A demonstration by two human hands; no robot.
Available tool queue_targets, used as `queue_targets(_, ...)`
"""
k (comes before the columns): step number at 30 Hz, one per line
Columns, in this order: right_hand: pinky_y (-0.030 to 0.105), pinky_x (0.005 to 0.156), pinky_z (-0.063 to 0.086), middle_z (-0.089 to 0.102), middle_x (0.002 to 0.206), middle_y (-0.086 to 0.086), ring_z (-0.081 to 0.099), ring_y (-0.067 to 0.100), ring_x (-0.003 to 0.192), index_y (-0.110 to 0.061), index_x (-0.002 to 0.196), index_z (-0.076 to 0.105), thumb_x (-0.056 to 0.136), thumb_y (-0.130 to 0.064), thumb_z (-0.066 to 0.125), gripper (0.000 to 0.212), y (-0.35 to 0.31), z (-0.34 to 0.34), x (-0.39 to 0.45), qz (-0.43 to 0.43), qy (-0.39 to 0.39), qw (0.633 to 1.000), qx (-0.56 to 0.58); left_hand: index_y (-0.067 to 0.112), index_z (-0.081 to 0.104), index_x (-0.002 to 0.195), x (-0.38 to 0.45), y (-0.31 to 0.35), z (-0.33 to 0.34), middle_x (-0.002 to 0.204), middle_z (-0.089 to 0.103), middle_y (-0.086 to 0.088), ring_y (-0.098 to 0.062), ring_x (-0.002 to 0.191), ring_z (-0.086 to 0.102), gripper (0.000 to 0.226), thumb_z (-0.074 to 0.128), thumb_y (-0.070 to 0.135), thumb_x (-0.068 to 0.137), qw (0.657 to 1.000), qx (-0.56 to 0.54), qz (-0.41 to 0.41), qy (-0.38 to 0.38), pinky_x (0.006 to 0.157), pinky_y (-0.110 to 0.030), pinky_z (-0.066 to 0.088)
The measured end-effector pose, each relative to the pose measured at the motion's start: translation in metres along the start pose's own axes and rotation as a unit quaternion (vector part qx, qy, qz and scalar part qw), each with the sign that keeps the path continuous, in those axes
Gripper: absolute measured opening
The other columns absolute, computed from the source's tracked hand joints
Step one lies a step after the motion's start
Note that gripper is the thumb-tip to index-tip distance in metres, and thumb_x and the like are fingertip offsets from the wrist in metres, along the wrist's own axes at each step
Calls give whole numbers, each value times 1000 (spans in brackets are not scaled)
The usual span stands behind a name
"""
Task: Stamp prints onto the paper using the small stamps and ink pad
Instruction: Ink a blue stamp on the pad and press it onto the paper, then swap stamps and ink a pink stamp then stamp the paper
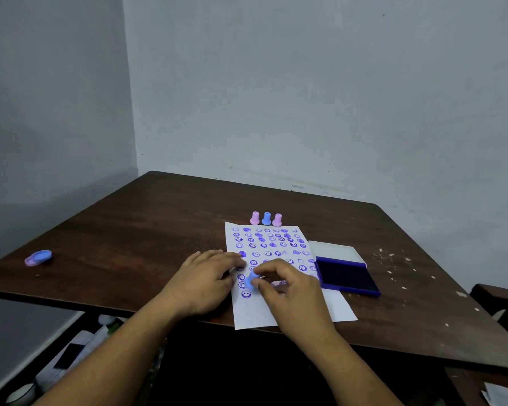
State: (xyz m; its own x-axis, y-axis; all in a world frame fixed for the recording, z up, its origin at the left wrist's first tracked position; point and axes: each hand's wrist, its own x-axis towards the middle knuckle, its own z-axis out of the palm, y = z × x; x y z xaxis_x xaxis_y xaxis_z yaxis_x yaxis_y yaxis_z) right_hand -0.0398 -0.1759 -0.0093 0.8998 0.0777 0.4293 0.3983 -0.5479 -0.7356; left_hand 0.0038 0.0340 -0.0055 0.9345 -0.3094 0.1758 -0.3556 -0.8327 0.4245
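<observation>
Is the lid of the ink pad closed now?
No, the ink pad lies open beside the paper, its white lid folded back and the dark ink surface showing.

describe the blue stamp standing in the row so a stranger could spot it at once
Start at the sheet of paper covered in purple smiley prints on the dark wooden table. Just past the paper's far edge stand three small stamps in a row. The blue stamp is the middle one, with a pink stamp to its left and another pink stamp to its right.
</observation>
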Motion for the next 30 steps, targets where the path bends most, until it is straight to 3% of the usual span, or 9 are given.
queue_targets(3,8,77,53,79,92,-25,75,-2,90,-38,90,76,87,-17,86,24,4,-4,5,41,37,995,81,48,49,139,0,1,-1,151,40,28,-2,145,24,41,40,39,100,1000,-2,-2,-2,121,-39,14)
queue_targets(10,28,80,64,80,97,-17,77,3,93,-36,101,75,88,-12,86,29,2,-24,34,67,56,986,139,50,47,140,-1,1,-2,152,38,29,0,145,22,41,40,41,100,1000,-4,1,-5,122,-41,14)
queue_targets(15,14,68,55,80,90,-15,75,-5,84,-37,98,73,92,-13,81,26,10,-55,94,60,95,987,111,51,46,140,-1,0,0,152,37,31,1,146,21,41,39,42,100,1000,-3,3,-2,122,-40,12)
queue_targets(18,15,57,52,78,93,-18,69,-16,76,-33,106,73,93,-18,77,21,24,-64,129,74,103,991,51,51,45,140,0,-1,0,152,36,32,1,146,20,41,39,42,100,1000,-2,3,-2,122,-40,12)
queue_targets(20,16,61,48,73,86,-24,64,-23,72,-28,113,74,94,-18,73,22,36,-62,149,80,101,992,6,51,45,140,0,-1,1,152,36,32,0,146,20,42,39,42,100,1000,-1,3,-1,122,-40,13)
queue_targets(23,4,51,42,67,81,-28,59,-28,67,-23,116,74,94,-15,71,23,55,-58,172,83,90,991,-52,52,44,140,-1,-1,1,153,35,32,0,146,19,42,39,41,100,1000,-2,3,-3,122,-40,10)
queue_targets(26,2,56,39,70,86,-21,61,-18,67,-22,118,73,94,-20,72,24,70,-53,189,81,77,989,-101,51,43,140,-1,-2,1,153,34,33,1,146,18,43,38,40,99,1000,1,7,-5,122,-40,9)
queue_targets(28,12,68,42,72,93,-15,62,-9,76,-23,119,73,93,-23,73,26,79,-51,199,84,77,986,-122,51,43,141,-1,-3,2,153,33,34,1,146,18,44,38,41,99,1000,1,8,-5,122,-40,9)
queue_targets(30,18,69,43,71,89,-18,63,1,80,-22,119,73,93,-24,74,26,87,-52,207,93,80,984,-132,52,41,141,-2,-3,2,153,32,35,2,146,17,44,37,41,98,1000,2,10,-3,122,-40,8)
